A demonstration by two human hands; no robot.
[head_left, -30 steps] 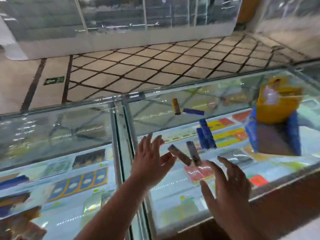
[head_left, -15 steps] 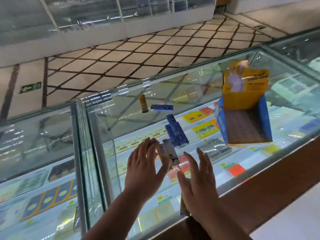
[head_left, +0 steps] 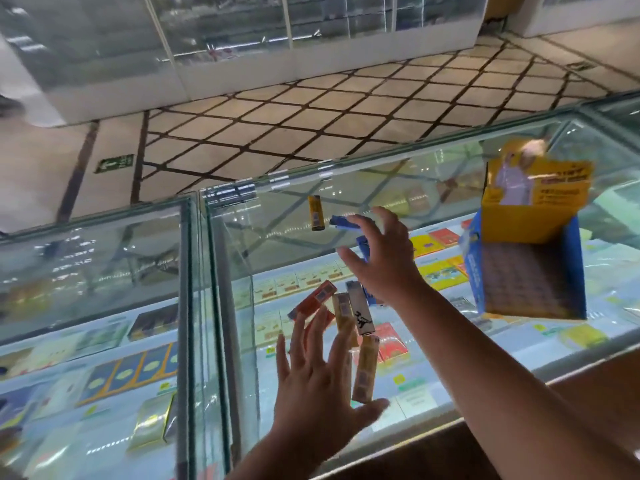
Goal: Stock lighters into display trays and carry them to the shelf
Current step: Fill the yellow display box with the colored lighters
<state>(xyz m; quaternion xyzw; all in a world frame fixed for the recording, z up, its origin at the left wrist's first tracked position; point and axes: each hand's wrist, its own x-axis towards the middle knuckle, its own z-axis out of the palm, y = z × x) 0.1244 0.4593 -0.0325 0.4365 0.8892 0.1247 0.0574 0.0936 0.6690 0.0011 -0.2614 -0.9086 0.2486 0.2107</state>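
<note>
The right hand [head_left: 384, 268], lately level with the left hand [head_left: 311, 386], has reached farther out and spreads its fingers over the blue lighters [head_left: 341, 222]. The left hand has drawn back nearer, uncovering a fan of four where two showed: red lighter [head_left: 313, 299], yellow lighter [head_left: 343, 311], white lighter [head_left: 360, 313], tan lighter [head_left: 365, 368]

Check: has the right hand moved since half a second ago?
Yes. The right hand reached forward, away from the person, onto the blue lighters beside the yellow lighter.
</note>
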